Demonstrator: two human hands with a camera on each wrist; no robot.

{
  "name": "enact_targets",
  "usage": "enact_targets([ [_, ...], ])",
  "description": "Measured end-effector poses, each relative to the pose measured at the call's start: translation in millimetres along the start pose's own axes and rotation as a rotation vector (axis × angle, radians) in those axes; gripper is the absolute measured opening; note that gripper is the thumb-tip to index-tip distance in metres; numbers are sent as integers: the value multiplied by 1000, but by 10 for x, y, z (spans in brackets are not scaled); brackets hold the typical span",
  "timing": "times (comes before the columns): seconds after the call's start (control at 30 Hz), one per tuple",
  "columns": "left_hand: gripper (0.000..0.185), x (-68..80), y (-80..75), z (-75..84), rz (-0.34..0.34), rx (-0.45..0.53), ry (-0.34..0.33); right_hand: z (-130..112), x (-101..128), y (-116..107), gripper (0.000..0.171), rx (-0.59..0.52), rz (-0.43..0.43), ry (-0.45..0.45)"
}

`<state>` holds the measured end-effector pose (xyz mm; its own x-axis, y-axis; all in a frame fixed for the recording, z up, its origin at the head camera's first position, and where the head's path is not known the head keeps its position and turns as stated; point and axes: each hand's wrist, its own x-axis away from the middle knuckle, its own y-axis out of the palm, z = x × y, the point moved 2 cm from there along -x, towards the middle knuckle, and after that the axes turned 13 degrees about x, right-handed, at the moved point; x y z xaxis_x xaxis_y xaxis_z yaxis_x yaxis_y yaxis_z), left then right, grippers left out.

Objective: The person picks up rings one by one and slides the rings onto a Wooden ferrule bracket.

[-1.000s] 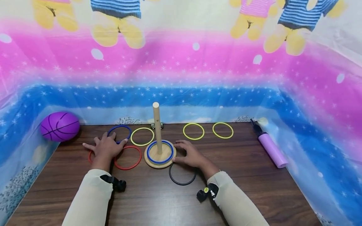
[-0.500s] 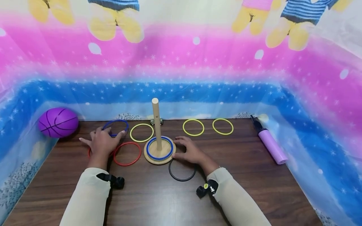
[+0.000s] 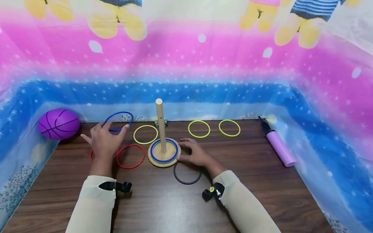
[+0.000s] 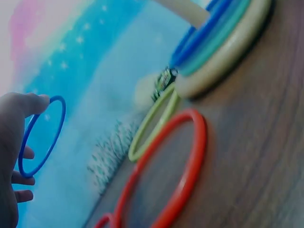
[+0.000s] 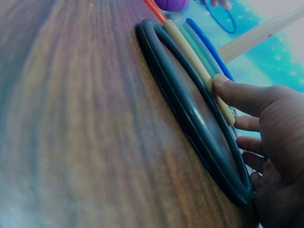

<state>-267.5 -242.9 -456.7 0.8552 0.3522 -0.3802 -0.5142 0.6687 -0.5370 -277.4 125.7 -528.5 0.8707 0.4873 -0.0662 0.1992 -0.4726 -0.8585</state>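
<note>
Stacking rings on the peg (image 3: 160, 124): one blue ring (image 3: 164, 150) already sits round it on the wooden base (image 3: 154, 160), the rest remain off. On the table (image 3: 262, 181) lie a red ring (image 3: 130, 156), three yellow rings (image 3: 145, 134), and a black ring (image 3: 187, 173) just beside the base. My left hand (image 3: 103, 144) pinches a second blue ring (image 3: 118, 121), lifted clear of the table and tilted, left of the peg; thin, smooth hoop, plain blue. My right hand (image 3: 196, 152) rests against the base rim, thumb pressed to its edge, fingers loosely spread, gripping nothing. Purple ball (image 3: 58, 123) far left, pump (image 3: 279, 145) far right.
</note>
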Motion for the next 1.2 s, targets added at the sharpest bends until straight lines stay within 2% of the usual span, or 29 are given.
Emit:
enact_targets([
  [0.33, 80, 54, -129, 363, 115, 117, 81, -31, 16, 35, 66, 3, -28, 7],
  [0.5, 74, 66, -218, 598, 152, 198, 155, -39, 8, 48, 64, 0, -24, -3],
  [0.67, 72, 42, -273, 826, 164, 276, 236, -40, -2, 17, 63, 1, -9, 6],
  [0.83, 71, 39, -326, 1006, 165, 347, 283, -40, 9, 12, 64, 22, -19, 15],
  [0.93, 70, 54, -349, 1096, 161, 372, 311, -36, 20, 18, 64, 17, -22, 17],
  [1.1, 73, 44, -375, 1273, 168, 404, 405, -27, 4, -18, 64, 10, -10, 7],
  [1.2, 74, 64, -384, 1341, 161, 417, 432, -29, -2, -7, 63, 12, -5, -5],
])
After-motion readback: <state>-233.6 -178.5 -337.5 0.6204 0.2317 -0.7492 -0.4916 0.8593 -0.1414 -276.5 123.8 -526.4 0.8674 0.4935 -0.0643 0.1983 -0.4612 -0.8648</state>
